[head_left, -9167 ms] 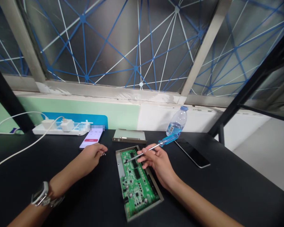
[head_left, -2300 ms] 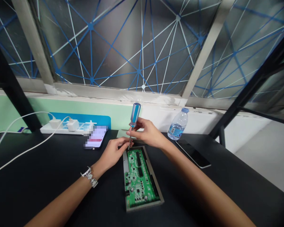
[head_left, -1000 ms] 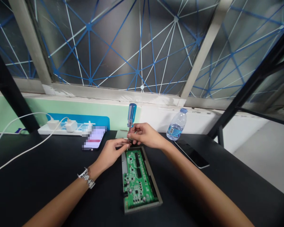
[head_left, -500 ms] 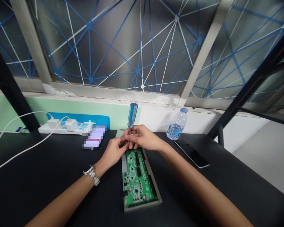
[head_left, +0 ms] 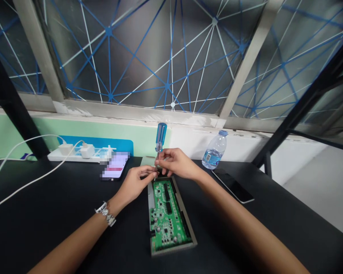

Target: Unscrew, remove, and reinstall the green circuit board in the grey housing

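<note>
A screwdriver [head_left: 161,136] with a clear blue handle stands nearly upright over the far left corner of a green circuit board [head_left: 171,224]. My right hand [head_left: 178,163] pinches its metal shaft just below the handle. Lower down, the thumb and forefinger of my left hand [head_left: 137,182] close on the shaft near its tip. The board sits in a shallow grey metal tray [head_left: 192,233] lying lengthwise in front of me. Whether the tip meets a screw is too small to tell. A silver watch [head_left: 105,214] is on my left wrist.
On the left are a white power strip [head_left: 55,156] with plugged-in chargers and cables, and a lit phone [head_left: 116,165]. A water bottle [head_left: 214,150] and a dark phone [head_left: 233,185] lie to the right on the black table [head_left: 103,247]. Behind runs a window ledge.
My hands have drawn slightly apart, the left a little to the left and the right to the right. More of the screwdriver shaft shows between them.
</note>
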`<control>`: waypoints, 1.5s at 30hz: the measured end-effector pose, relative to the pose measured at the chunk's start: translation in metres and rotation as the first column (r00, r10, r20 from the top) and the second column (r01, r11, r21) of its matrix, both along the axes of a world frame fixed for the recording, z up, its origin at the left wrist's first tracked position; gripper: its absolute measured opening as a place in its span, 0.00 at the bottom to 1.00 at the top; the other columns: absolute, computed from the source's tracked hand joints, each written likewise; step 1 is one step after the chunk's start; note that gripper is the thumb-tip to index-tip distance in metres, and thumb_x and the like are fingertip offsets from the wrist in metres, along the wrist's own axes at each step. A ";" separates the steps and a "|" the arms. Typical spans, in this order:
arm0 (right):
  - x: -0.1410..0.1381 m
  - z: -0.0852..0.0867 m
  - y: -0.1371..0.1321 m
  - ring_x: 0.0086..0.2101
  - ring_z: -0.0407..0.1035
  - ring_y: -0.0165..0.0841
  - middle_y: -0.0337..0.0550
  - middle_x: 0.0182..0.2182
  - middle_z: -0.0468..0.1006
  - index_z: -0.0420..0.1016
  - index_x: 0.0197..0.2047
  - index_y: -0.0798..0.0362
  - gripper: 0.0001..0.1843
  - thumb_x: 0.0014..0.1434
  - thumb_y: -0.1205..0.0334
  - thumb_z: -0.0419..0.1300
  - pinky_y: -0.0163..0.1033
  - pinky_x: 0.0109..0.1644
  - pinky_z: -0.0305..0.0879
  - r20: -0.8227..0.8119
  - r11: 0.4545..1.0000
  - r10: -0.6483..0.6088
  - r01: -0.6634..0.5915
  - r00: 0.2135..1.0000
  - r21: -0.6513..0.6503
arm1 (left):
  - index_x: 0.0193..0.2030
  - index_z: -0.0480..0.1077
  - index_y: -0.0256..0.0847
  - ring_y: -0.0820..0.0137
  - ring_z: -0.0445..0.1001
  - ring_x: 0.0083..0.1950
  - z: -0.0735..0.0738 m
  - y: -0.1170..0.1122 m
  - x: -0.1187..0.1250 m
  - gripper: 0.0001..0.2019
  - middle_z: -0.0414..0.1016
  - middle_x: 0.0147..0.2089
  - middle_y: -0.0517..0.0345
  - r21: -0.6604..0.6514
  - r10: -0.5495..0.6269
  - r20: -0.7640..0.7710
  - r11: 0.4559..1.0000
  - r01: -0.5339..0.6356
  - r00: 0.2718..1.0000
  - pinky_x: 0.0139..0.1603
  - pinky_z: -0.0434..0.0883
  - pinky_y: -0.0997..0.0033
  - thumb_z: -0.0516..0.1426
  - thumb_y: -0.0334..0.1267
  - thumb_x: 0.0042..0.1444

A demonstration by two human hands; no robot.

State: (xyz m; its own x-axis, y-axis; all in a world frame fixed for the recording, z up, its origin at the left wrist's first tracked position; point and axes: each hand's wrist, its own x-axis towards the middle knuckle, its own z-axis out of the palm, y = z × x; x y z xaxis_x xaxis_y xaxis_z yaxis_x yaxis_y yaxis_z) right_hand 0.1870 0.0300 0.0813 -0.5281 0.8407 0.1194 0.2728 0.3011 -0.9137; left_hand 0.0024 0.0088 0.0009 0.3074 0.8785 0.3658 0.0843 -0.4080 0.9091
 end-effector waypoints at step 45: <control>-0.028 -0.016 -0.019 0.21 0.69 0.24 0.39 0.27 0.76 0.70 0.35 0.55 0.05 0.60 0.62 0.59 0.28 0.22 0.63 -0.090 0.999 -0.016 0.020 0.996 0.038 | 0.23 0.71 0.36 0.67 0.75 0.30 -0.009 0.008 0.013 0.09 0.79 0.27 0.56 0.040 0.107 0.000 0.993 -0.107 0.994 0.32 0.68 0.73 0.59 0.33 0.54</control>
